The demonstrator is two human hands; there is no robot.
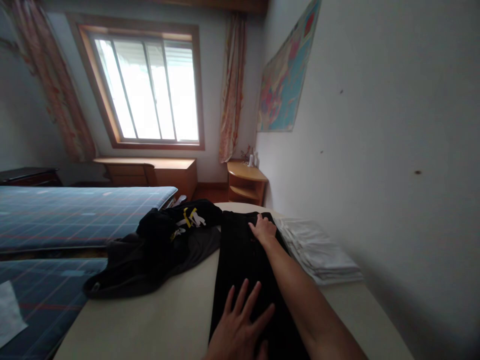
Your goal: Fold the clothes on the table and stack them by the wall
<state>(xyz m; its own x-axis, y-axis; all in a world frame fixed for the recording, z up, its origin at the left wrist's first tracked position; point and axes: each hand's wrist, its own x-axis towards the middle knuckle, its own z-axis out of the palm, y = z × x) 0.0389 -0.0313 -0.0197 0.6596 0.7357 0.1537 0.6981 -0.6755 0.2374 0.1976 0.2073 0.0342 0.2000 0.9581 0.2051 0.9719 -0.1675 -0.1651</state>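
A pair of black trousers (240,260), folded lengthwise, lies on the pale round-edged table with its far end away from me. My left hand (240,325) rests flat on the near part, fingers spread. Farther up, my right hand (263,229) presses on the cloth close to the far right edge; its thumb and forefinger are apart, and the other fingers are partly hidden. Left of the trousers is a loose heap of dark clothes (165,250), one with a yellow and white print. On the right sits a stack of folded white cloth (318,250).
The table (157,325) stands beside the white wall (375,125). To the left are plaid-covered mattresses (75,215) with a white sheet or paper (11,312) on the lower one. A wooden desk (172,167) and a corner shelf (245,172) stand below the window.
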